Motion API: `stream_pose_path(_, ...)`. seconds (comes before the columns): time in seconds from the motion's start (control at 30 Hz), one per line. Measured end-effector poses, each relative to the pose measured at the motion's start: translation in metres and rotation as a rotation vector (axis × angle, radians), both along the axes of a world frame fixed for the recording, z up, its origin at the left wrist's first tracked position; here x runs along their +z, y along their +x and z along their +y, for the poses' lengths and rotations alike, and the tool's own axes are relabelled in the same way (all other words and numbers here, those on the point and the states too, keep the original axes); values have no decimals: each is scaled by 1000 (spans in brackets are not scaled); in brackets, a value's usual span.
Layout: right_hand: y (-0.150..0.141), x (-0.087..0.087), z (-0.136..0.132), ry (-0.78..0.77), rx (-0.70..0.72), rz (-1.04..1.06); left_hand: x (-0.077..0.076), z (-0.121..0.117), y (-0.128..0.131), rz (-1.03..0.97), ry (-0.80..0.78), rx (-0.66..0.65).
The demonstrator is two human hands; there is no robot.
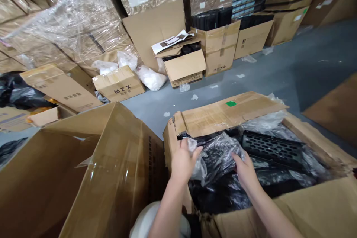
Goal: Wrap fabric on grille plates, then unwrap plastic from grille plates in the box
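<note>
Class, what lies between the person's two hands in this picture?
In the head view, crumpled clear plastic wrap lies between the left hand and the right hand, and both hands touch it.

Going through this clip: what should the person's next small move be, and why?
Probably lift the plastic-wrapped black item straight up out of the cardboard carton. The left hand and right hand are both on its clear wrapping, and the perforated black piece lies right beside it, so a vertical lift seems least likely to snag.
</note>
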State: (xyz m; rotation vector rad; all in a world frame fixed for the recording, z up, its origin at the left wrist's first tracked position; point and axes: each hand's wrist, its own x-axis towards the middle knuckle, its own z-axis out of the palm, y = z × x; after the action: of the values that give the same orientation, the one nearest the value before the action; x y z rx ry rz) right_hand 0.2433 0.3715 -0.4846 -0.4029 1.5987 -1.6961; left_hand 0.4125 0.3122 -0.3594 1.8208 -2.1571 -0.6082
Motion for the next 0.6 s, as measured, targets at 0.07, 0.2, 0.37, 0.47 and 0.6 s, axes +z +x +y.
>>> stream_pose_path(0.07,0,1,2,24,-47,-207,-4,2,9,-96,183,80)
stream_pose_path(0.2,1,17,4,2,-122,-470,-26,4,5,-179,407,9)
stream_pose_path(0.37,-3,27,6,-40,-66,-490,-43,-2,-12,-122,350,87)
stream_pose_path(0.47,-9,23,9,-23,14,-424,-39,-4,-11,-125,320,89)
stream_pose_path(0.6,-16,14,14,33,122,-354,-28,-4,-2,-260,205,44)
